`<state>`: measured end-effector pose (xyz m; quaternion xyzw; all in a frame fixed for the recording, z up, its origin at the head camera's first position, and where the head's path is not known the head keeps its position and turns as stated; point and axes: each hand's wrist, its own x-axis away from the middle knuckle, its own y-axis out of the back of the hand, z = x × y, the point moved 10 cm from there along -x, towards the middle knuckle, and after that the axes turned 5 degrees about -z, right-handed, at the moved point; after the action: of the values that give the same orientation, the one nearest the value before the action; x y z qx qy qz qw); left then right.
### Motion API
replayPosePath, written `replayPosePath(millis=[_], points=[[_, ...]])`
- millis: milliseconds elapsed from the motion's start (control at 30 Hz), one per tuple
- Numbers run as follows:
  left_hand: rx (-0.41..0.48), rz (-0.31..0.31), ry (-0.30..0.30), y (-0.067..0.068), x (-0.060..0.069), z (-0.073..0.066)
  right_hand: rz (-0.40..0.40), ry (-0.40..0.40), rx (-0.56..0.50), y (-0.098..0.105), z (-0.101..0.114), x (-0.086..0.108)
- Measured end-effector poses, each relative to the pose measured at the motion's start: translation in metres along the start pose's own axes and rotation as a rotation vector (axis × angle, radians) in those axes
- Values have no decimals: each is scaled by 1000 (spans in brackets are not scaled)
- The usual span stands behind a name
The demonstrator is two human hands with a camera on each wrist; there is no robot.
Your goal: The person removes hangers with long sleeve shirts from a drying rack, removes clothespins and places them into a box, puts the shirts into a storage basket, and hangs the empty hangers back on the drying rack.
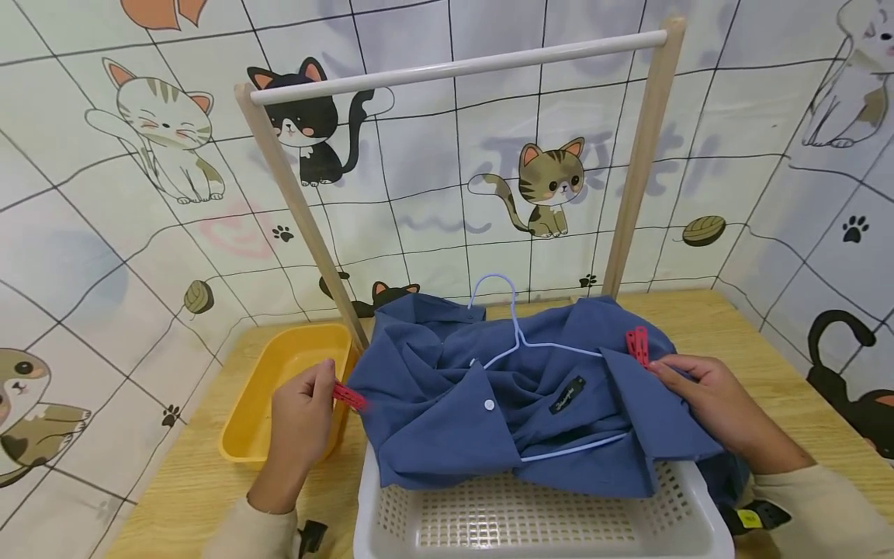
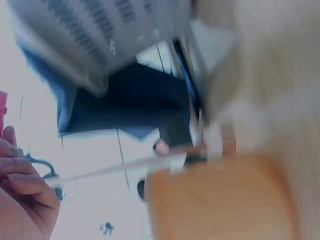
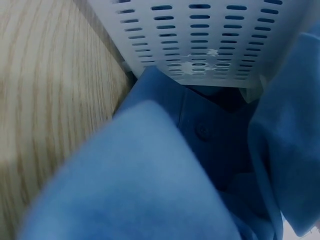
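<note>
Evidently, the left hand pinches a red clip between thumb and curled fingers, its tip by the left side of a blue shirt. The right hand pinches the lower end of a second clip at the opposite side; the two grips apparently keep the cloth spread. A hanger lies within the collar, presumably to carry the shoulders. The basket, towards the tabletop's near edge, props the shirt up. A tub sits by the left edge; a rack stands along the far edge.

Whether the left clip bites cloth is blurred. Cloth covers the hanger's ends; the basket's near end is cut off.
</note>
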<state>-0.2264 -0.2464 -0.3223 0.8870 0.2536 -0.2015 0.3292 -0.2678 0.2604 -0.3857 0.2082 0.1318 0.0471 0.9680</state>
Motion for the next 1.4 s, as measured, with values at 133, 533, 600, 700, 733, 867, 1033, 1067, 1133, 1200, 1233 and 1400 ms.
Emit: replayPosePath(millis=[133, 533, 600, 700, 733, 867, 1033, 1067, 1133, 1200, 1233, 1400], points=[[-187, 28, -12, 14, -16, 10, -8, -1, 10, 2, 0, 0], [-601, 415, 39, 4, -33, 92, -13, -16, -4, 0, 0, -2], [-627, 466, 50, -1, -30, 104, -17, -18, -10, 1, 0, -2], [-643, 532, 56, -8, -24, 119, -11, -10, -11, 0, 0, -3], [-642, 546, 59, -10, -21, 122, -13, -13, -9, 0, 0, -3], [-618, 575, 49, -17, -15, 130, -14, -29, 7, 0, -1, -1], [-598, 612, 39, -22, -12, 134, -24, -41, 14, 2, -2, 0], [-604, 612, 34, -22, -12, 135, -27, -43, 13, 3, -3, 1], [-610, 610, 30, -23, -12, 135, -33, -49, 9, 4, -4, 1], [-618, 608, 15, -23, -12, 134, -33, -43, 6, 4, -5, 0], [-622, 610, 12, -23, -12, 134, -32, -42, 2, 4, -6, 0], [-637, 623, -17, -25, -10, 130, -19, -40, 11, 2, -4, 1]])
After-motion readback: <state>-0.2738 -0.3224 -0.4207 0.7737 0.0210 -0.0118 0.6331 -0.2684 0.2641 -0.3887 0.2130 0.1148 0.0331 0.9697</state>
